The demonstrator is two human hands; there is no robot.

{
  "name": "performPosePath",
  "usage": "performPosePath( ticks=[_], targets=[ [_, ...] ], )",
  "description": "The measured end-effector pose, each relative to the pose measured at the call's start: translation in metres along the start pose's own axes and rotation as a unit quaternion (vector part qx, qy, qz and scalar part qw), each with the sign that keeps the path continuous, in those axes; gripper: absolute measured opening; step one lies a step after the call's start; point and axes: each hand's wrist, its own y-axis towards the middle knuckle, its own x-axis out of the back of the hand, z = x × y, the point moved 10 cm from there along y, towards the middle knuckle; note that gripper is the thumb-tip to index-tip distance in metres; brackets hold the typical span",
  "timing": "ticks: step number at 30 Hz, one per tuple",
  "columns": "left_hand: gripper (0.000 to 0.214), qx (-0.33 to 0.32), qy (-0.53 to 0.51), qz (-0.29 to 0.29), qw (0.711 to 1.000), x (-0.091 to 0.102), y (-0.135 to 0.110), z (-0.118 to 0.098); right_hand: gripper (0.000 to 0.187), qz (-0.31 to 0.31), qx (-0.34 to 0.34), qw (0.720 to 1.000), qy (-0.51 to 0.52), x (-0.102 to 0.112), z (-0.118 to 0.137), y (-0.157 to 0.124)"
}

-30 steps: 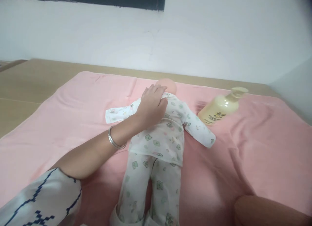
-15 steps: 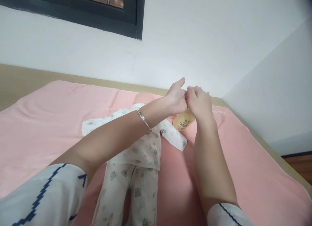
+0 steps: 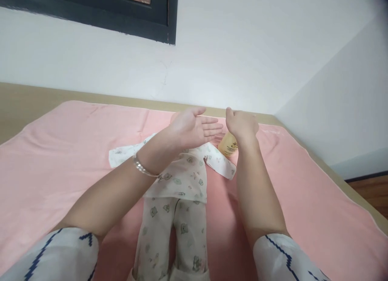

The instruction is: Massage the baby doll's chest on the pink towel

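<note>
My left hand (image 3: 197, 129) is open, palm up and fingers stretched to the right, above the chest of a doll-sized or baby-sized figure in white printed clothes (image 3: 184, 180). It holds nothing that I can see. My right hand (image 3: 242, 123) is closed over the top of a yellow bottle (image 3: 226, 145) with dark print. That hand hides the bottle's top and right side, and its fingertips are out of sight. The figure lies on its back with arms spread; its head is mostly behind my left hand.
A pink blanket (image 3: 75, 151) is spread over a tan surface (image 3: 24, 99) that meets the white wall (image 3: 227, 50). A dark window frame (image 3: 145, 26) is at the upper left. Brown wood (image 3: 370, 192) shows past the right edge.
My left hand has drawn left, away from my right hand, and its fingers now lie stretched out. My right hand stays at the bottle's top. The view has shifted slightly.
</note>
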Motion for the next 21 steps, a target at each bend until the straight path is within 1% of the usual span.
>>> performPosePath(
  ticks=[2, 5, 7, 9, 11, 14, 16, 17, 19, 20, 21],
  targets=[
    [0.073, -0.037, 0.051, -0.017, 0.998, 0.016, -0.019, -0.01, 0.065, 0.001, -0.013, 1.0, -0.004, 0.0, -0.001, 0.001],
    [0.071, -0.098, 0.135, -0.08, 0.983, 0.044, -0.044, -0.029, 0.062, 0.002, -0.031, 1.0, -0.001, 0.001, -0.002, 0.0],
    [0.07, -0.129, 0.173, -0.117, 0.969, 0.061, -0.054, -0.038, 0.059, -0.001, -0.04, 0.999, 0.001, 0.002, -0.004, 0.0],
    [0.071, -0.151, 0.189, -0.131, 0.961, 0.072, -0.058, -0.042, 0.056, 0.003, -0.044, 0.999, -0.001, 0.001, -0.006, 0.0],
    [0.073, -0.167, 0.191, -0.136, 0.958, 0.08, -0.055, -0.04, 0.052, 0.008, -0.036, 0.999, 0.002, -0.001, -0.007, 0.001],
    [0.073, -0.188, 0.185, -0.172, 0.949, 0.087, -0.053, -0.037, 0.045, 0.0, -0.016, 1.0, 0.025, 0.007, -0.005, -0.002],
    [0.07, -0.19, 0.162, -0.191, 0.949, 0.083, -0.056, -0.035, 0.045, 0.006, -0.024, 0.998, 0.059, 0.014, -0.003, -0.01],
    [0.068, -0.183, 0.14, -0.182, 0.956, 0.075, -0.058, -0.034, 0.047, 0.012, -0.03, 0.996, 0.085, 0.018, 0.0, -0.017],
    [0.064, -0.15, 0.081, -0.129, 0.977, 0.048, -0.061, -0.032, 0.054, 0.022, -0.021, 0.986, 0.162, 0.025, 0.016, -0.036],
    [0.063, -0.132, 0.053, -0.1, 0.985, 0.033, -0.065, -0.032, 0.061, 0.013, 0.012, 0.978, 0.208, 0.031, 0.031, -0.048],
    [0.064, -0.113, 0.033, -0.08, 0.99, 0.02, -0.069, -0.033, 0.069, 0.014, 0.056, 0.963, 0.261, 0.036, 0.049, -0.063]
  ],
)
